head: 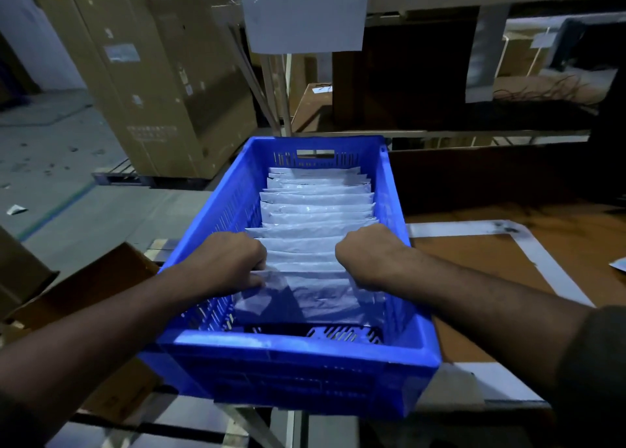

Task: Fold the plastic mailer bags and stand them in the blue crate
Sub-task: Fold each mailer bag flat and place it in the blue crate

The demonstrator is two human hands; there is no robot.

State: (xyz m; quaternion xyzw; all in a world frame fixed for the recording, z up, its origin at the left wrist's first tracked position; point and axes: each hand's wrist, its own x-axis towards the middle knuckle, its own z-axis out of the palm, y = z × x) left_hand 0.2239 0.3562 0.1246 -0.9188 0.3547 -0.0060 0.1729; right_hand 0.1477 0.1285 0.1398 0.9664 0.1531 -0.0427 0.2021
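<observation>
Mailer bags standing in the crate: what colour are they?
White, slightly shiny plastic; the mailer bags show best in the head view, against the blue crate.

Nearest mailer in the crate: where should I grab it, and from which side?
Grip the nearest mailer by its top edge, at both ends, coming from above. It stands on edge against the row, with crate walls close at each side, so only the top is free. Both hands, left hand and right hand, already hold there.
</observation>
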